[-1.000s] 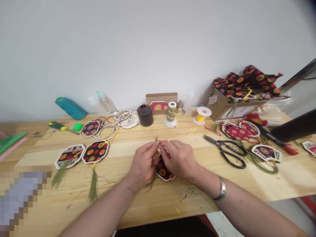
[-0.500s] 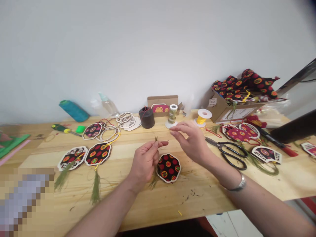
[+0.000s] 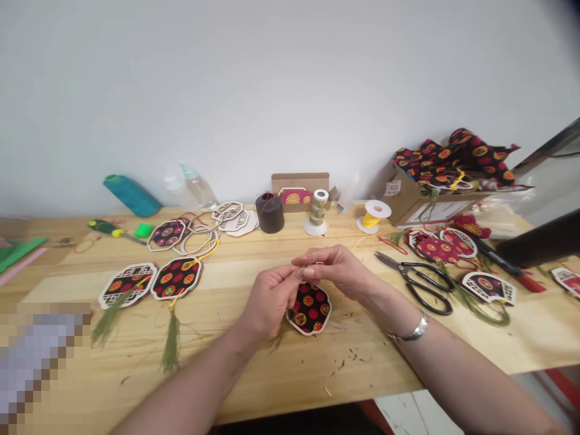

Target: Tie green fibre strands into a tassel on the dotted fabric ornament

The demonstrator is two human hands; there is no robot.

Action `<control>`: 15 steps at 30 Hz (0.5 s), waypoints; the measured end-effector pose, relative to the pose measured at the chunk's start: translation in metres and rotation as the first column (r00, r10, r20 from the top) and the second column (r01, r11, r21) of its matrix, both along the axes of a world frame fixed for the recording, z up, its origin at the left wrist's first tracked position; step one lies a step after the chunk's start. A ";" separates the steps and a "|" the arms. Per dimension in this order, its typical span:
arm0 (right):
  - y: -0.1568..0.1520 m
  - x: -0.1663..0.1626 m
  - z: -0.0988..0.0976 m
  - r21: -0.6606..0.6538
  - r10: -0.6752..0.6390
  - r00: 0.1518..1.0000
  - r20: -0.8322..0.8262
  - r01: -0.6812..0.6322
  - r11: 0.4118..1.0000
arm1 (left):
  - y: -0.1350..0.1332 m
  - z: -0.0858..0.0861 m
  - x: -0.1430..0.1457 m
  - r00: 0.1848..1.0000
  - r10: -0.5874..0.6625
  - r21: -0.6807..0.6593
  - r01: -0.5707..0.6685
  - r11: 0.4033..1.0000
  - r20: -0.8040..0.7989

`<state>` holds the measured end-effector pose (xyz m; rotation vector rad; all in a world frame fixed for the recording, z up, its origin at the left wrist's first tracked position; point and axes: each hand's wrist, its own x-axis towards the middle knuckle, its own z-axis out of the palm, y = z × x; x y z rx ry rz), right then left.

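My left hand (image 3: 273, 297) is closed round a green thread tassel (image 3: 281, 337), whose loose strands hang below the fist. Its fingertips meet those of my right hand (image 3: 339, 270), pinched together around something too small to make out. Just beneath both hands lies a scalloped ornament (image 3: 312, 309) with black floral fabric and a pale wooden rim, its upper edge partly covered by fingers. To the left lie two similar ornaments, one fully fabric-faced (image 3: 177, 278) and one with a lattice frame (image 3: 127, 285), both with green tassels.
Black-handled scissors (image 3: 426, 281) lie right of my hands. Behind stand a black thread spool (image 3: 269, 214), a green-toned spool (image 3: 319, 208) and a yellow cord spool (image 3: 375, 216). A cardboard box of fabric (image 3: 417, 202) is at the back right. A screwdriver (image 3: 111, 229) lies back left.
My right hand has come down and left to meet the left hand, and its raised fingers have closed into a pinch. The left hand keeps hold of the tassel.
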<state>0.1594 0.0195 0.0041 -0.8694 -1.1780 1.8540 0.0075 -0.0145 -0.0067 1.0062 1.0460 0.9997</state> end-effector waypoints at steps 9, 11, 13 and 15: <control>-0.004 0.000 0.000 0.065 -0.012 1.000 -0.016 0.013 0.998 | -0.001 -0.002 0.000 0.996 -0.088 0.001 0.088 0.996 -0.023; -0.006 0.000 0.002 0.067 -0.040 0.999 0.019 0.039 0.997 | -0.001 -0.002 0.000 0.993 -0.116 -0.011 0.116 0.993 0.009; -0.007 -0.001 0.004 0.063 -0.065 0.997 0.040 0.063 0.996 | -0.001 0.001 -0.001 0.987 -0.148 -0.039 0.151 0.988 0.067; -0.008 -0.001 0.005 0.059 -0.079 0.996 0.039 0.077 0.995 | -0.001 0.005 -0.001 0.976 -0.161 -0.081 0.174 0.981 0.147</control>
